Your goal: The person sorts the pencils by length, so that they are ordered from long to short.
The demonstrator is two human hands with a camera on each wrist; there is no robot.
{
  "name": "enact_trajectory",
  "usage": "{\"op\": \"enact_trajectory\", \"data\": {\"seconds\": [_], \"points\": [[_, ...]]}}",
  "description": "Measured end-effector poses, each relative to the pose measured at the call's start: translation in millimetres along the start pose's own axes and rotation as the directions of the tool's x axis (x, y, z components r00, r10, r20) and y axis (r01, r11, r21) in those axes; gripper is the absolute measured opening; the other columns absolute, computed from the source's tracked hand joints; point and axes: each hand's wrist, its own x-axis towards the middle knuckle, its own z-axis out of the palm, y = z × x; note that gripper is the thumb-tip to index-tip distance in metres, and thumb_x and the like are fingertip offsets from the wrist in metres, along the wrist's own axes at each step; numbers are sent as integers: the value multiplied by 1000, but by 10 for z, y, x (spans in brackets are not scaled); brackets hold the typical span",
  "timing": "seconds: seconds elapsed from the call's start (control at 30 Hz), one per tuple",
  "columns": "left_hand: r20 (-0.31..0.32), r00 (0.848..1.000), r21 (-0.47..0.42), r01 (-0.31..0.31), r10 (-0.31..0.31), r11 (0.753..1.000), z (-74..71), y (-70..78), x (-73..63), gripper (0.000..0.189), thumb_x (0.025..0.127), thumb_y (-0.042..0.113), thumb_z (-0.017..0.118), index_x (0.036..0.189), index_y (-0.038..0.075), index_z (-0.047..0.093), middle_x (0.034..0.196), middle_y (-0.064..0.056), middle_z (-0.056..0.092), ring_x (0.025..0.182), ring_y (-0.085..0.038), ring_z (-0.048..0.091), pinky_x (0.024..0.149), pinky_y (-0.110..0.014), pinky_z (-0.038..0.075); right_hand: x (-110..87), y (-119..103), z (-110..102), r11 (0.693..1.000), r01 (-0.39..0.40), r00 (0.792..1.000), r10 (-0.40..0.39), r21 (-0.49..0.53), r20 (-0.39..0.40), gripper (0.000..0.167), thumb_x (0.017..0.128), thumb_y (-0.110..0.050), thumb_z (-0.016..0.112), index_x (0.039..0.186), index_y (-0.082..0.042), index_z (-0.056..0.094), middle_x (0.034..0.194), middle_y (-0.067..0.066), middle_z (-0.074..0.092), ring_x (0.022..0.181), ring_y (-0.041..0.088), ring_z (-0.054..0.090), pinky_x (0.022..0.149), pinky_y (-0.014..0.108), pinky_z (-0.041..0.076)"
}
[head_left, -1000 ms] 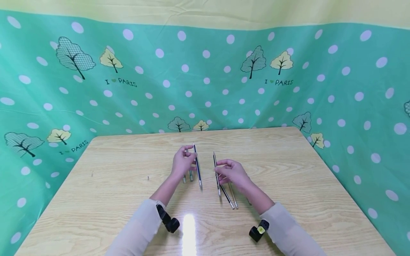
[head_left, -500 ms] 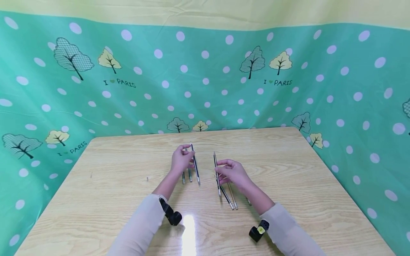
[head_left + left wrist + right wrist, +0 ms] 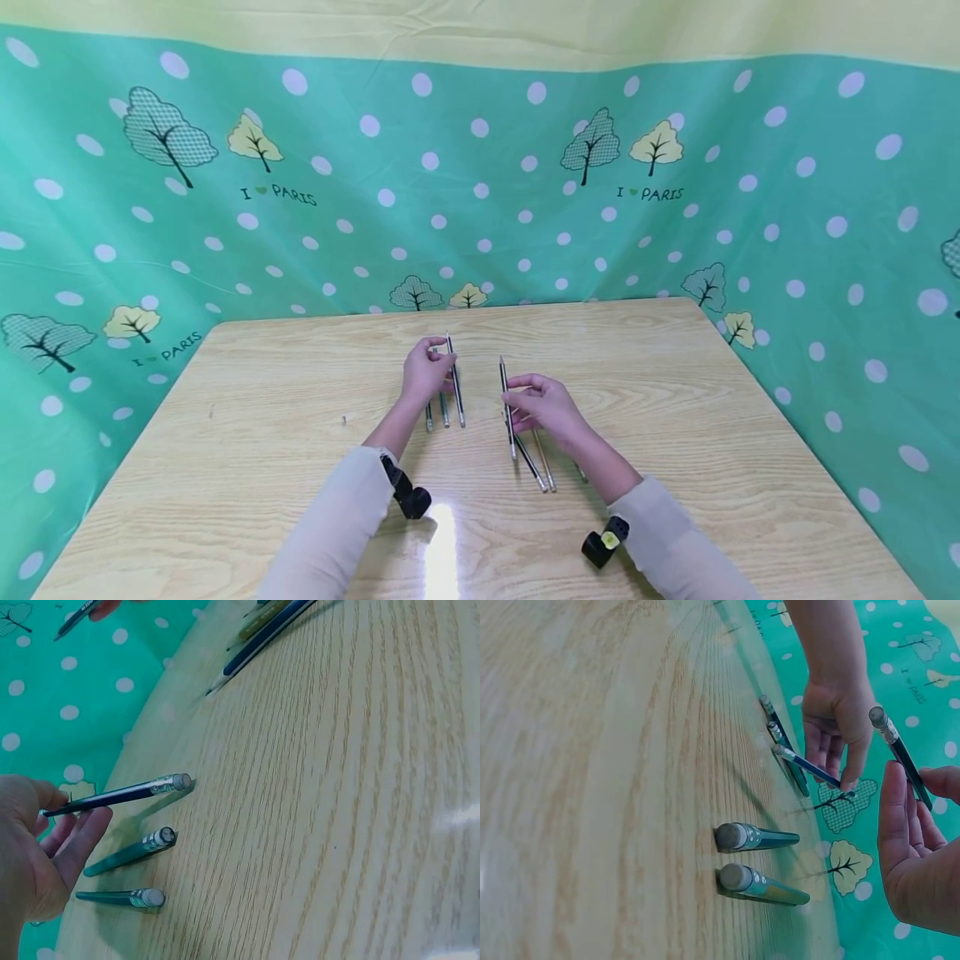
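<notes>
My left hand [image 3: 426, 371] pinches a dark blue pencil [image 3: 124, 796] between thumb and fingers, its eraser end low over the table and toward me. Two green pencils [image 3: 127, 853] lie beside it to the left, partly hidden under the hand in the head view. To the right, my right hand [image 3: 551, 410] pinches a dark pencil [image 3: 905, 761] near its middle, raised with the point facing away. Below that hand, a dark pencil [image 3: 530, 462] and a gold pencil [image 3: 545, 458] rest on the table, their erasers toward me.
Under the right forearm shows the end of another pencil [image 3: 581, 473]. A tiny dark bit [image 3: 344, 420] lies on the wooden table [image 3: 247, 467] at left. A green dotted cloth [image 3: 480, 167] hangs behind and along the sides.
My left hand, holding the dark blue pencil, has shifted slightly left, bringing the pencil nearer the two green ones. The right hand and its pencil have stayed nearly still.
</notes>
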Motion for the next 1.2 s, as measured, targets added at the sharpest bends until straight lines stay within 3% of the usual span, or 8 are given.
{"op": "enact_trajectory", "data": {"seconds": [0.53, 0.83, 1.2], "points": [[3, 1000, 65, 3, -3, 998, 33, -13, 55, 39, 89, 14, 61, 126, 11, 49, 99, -10, 58, 70, -17, 60, 59, -32, 61, -27, -15, -19, 1000, 10, 1000, -10, -1, -2, 35, 87, -10, 63, 119, 2, 54, 72, -2, 59, 60, 11, 60, 57, 28, 59], [-11, 1000, 113, -18, 19, 993, 46, -22, 26, 37, 90, 12, 60, 126, 7, 50, 99, -12, 61, 65, -17, 61, 55, -29, 60, -16, 8, -21, 1000, 8, 1000, -8, -6, -16, 35, 86, -10, 63, 118, 2, 55, 71, -2, 60, 59, 11, 60, 59, 29, 60], [14, 1000, 147, -17, 15, 989, 65, -75, 99, 38, 89, 15, 61, 126, 9, 52, 99, -13, 62, 63, -15, 60, 57, -30, 60, -25, -6, -43, 1000, 2, 1000, -2, -14, -30, 34, 87, -11, 63, 117, 1, 56, 75, -3, 63, 60, 11, 60, 59, 28, 60]]}}
